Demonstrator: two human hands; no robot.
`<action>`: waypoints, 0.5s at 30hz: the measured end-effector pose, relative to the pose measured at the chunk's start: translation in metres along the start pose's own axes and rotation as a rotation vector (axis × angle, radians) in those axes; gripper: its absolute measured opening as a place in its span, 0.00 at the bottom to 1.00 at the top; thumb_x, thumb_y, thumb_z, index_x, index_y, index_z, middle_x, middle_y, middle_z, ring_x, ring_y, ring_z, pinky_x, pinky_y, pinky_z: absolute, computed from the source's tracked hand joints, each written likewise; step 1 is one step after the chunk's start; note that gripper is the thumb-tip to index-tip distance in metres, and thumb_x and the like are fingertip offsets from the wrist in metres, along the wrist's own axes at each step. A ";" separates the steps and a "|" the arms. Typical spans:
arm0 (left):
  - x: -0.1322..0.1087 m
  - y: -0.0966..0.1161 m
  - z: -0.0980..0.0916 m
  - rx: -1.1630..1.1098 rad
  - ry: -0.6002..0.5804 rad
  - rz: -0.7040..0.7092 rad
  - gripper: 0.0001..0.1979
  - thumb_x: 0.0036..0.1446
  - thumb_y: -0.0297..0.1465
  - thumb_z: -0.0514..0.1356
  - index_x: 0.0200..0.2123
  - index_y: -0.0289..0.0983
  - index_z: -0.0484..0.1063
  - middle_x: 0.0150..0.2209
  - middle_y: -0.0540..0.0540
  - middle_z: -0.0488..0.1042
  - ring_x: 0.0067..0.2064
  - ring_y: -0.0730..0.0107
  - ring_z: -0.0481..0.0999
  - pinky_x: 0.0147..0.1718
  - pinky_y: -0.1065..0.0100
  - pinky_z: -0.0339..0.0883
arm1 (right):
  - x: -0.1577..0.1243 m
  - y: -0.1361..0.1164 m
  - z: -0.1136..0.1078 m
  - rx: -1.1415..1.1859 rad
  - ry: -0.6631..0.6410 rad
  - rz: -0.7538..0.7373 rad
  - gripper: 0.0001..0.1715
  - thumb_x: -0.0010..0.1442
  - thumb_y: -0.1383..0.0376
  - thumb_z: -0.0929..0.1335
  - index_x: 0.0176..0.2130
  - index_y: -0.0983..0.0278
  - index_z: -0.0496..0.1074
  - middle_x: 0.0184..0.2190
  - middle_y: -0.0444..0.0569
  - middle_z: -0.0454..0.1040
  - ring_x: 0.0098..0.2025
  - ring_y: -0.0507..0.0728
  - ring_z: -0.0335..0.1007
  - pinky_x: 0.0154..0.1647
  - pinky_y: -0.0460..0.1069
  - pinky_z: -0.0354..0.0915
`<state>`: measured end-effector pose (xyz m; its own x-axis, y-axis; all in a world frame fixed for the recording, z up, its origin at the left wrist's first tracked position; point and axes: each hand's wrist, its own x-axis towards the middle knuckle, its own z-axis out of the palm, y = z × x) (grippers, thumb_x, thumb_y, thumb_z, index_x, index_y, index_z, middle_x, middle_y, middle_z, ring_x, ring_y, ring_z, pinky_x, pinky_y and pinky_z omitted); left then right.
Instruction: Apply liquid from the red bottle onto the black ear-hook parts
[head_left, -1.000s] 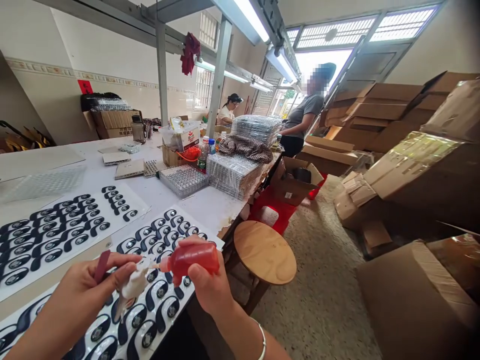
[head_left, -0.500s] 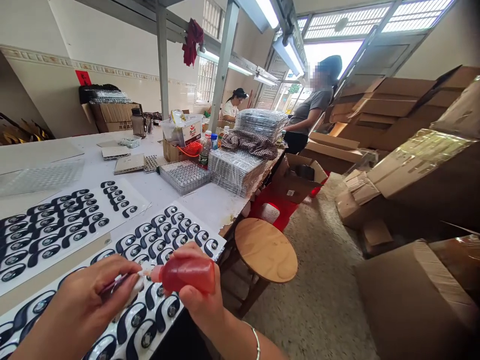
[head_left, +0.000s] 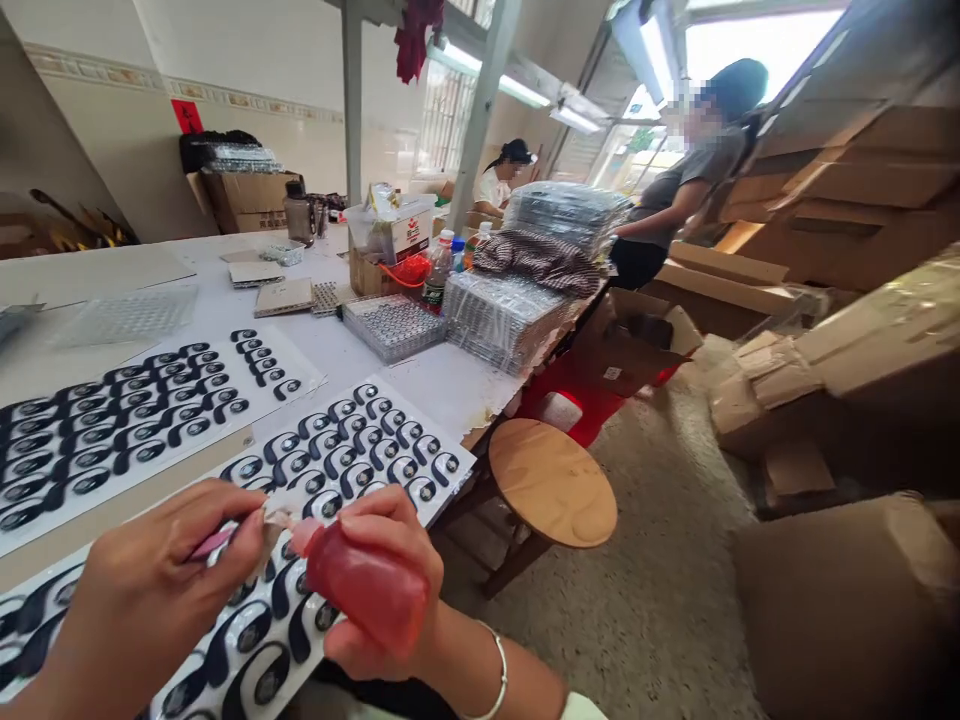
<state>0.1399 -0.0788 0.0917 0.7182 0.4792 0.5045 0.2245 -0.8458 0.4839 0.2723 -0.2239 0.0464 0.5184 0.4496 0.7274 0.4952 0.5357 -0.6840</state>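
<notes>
My right hand [head_left: 405, 560] is wrapped round a red squeeze bottle [head_left: 367, 585], its pale pink tip pointing left. My left hand [head_left: 180, 560] pinches a thin pink item [head_left: 212, 543] and some crumpled whitish material [head_left: 281, 510], blurred and partly hidden by the fingers. The bottle tip is close to this material; whether they touch I cannot tell. Under both hands lies a white sheet [head_left: 306, 478] with rows of black curved pieces, each with a round dark centre. A second such sheet [head_left: 161, 455] lies to the left.
Wrapped stacks [head_left: 502, 318], a clear tray [head_left: 394, 325] and a bin [head_left: 390, 235] stand farther back on the white table [head_left: 307, 350]. A round wooden stool [head_left: 553, 484] is at the right edge. Cardboard boxes [head_left: 832, 610] fill the right side. Two people are beyond.
The camera view has shifted, so the room appears farther right. The red bottle now tilts more, with its base lower. Both hands keep their holds.
</notes>
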 end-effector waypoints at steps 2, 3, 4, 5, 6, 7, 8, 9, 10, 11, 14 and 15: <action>-0.001 0.007 -0.006 0.030 0.039 0.071 0.03 0.57 0.34 0.59 0.34 0.44 0.72 0.31 0.52 0.78 0.31 0.66 0.77 0.34 0.69 0.71 | -0.008 0.000 0.003 -0.015 -0.045 -0.050 0.34 0.51 0.50 0.72 0.56 0.50 0.66 0.39 0.51 0.76 0.39 0.60 0.69 0.36 0.56 0.70; -0.002 0.009 -0.008 0.057 0.018 0.123 0.03 0.57 0.31 0.58 0.33 0.42 0.72 0.29 0.51 0.77 0.31 0.68 0.77 0.33 0.71 0.70 | -0.012 -0.001 0.004 0.000 -0.068 -0.048 0.35 0.49 0.52 0.73 0.56 0.50 0.66 0.39 0.51 0.75 0.39 0.60 0.69 0.36 0.55 0.70; -0.004 0.011 -0.010 0.087 0.015 0.176 0.04 0.57 0.29 0.57 0.31 0.40 0.71 0.29 0.50 0.76 0.31 0.69 0.77 0.32 0.71 0.70 | -0.014 -0.001 0.005 0.036 -0.088 -0.018 0.35 0.48 0.53 0.75 0.55 0.50 0.68 0.40 0.51 0.74 0.39 0.60 0.70 0.36 0.55 0.71; -0.007 0.010 -0.012 0.116 0.007 0.207 0.05 0.57 0.27 0.56 0.31 0.39 0.72 0.29 0.49 0.76 0.31 0.70 0.76 0.32 0.72 0.69 | -0.014 0.000 0.006 0.091 -0.085 0.047 0.33 0.46 0.54 0.76 0.52 0.51 0.71 0.41 0.52 0.74 0.40 0.60 0.70 0.38 0.55 0.71; -0.009 0.009 -0.013 0.145 0.026 0.233 0.06 0.56 0.26 0.55 0.30 0.38 0.72 0.29 0.48 0.75 0.31 0.71 0.75 0.31 0.73 0.68 | -0.013 0.001 0.008 0.185 -0.099 0.152 0.31 0.45 0.54 0.76 0.49 0.52 0.73 0.41 0.51 0.74 0.41 0.60 0.70 0.40 0.56 0.71; -0.013 0.006 -0.015 0.166 0.033 0.266 0.06 0.55 0.25 0.56 0.29 0.37 0.71 0.29 0.48 0.75 0.30 0.72 0.74 0.29 0.74 0.66 | -0.011 0.003 0.010 0.316 -0.086 0.305 0.27 0.47 0.53 0.75 0.47 0.53 0.74 0.40 0.51 0.74 0.40 0.60 0.70 0.40 0.56 0.71; -0.016 0.004 -0.018 0.179 0.033 0.297 0.05 0.54 0.26 0.56 0.28 0.37 0.71 0.28 0.48 0.74 0.29 0.73 0.73 0.27 0.74 0.65 | -0.007 0.005 0.014 0.460 -0.061 0.490 0.24 0.49 0.50 0.74 0.46 0.54 0.75 0.38 0.50 0.75 0.36 0.58 0.70 0.36 0.55 0.71; -0.019 0.001 -0.021 0.178 0.033 0.315 0.05 0.53 0.26 0.57 0.27 0.37 0.71 0.27 0.48 0.73 0.28 0.74 0.72 0.25 0.74 0.63 | -0.002 0.008 0.019 0.590 -0.045 0.682 0.23 0.51 0.48 0.71 0.44 0.54 0.75 0.36 0.49 0.75 0.32 0.55 0.70 0.32 0.53 0.70; -0.021 -0.001 -0.024 0.156 0.032 0.306 0.05 0.53 0.27 0.57 0.26 0.36 0.70 0.26 0.49 0.72 0.27 0.74 0.71 0.24 0.74 0.61 | 0.003 0.011 0.024 0.691 -0.048 0.845 0.22 0.53 0.46 0.70 0.42 0.55 0.76 0.34 0.49 0.75 0.28 0.53 0.68 0.27 0.50 0.68; -0.023 -0.003 -0.028 0.104 0.018 0.265 0.05 0.52 0.26 0.57 0.25 0.36 0.70 0.25 0.49 0.72 0.27 0.75 0.70 0.24 0.74 0.61 | 0.007 0.014 0.031 0.761 -0.072 0.975 0.22 0.53 0.46 0.69 0.40 0.57 0.76 0.32 0.48 0.75 0.25 0.51 0.66 0.23 0.48 0.65; -0.024 -0.009 -0.041 -0.105 -0.032 -0.035 0.07 0.51 0.23 0.55 0.24 0.34 0.70 0.22 0.51 0.69 0.24 0.77 0.67 0.23 0.75 0.60 | 0.014 0.017 0.048 0.816 -0.155 1.133 0.23 0.53 0.45 0.69 0.38 0.60 0.76 0.31 0.48 0.74 0.22 0.48 0.62 0.19 0.45 0.62; -0.025 -0.012 -0.045 -0.148 -0.050 -0.118 0.08 0.51 0.23 0.54 0.23 0.34 0.70 0.22 0.51 0.69 0.23 0.77 0.67 0.22 0.75 0.60 | 0.013 0.015 0.053 0.787 -0.155 1.117 0.22 0.52 0.46 0.69 0.38 0.60 0.76 0.32 0.48 0.74 0.23 0.48 0.63 0.20 0.45 0.63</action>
<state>0.0899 -0.0701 0.1059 0.7253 0.5575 0.4039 0.2119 -0.7390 0.6395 0.2500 -0.1719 0.0484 0.2680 0.9518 -0.1493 -0.6787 0.0765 -0.7304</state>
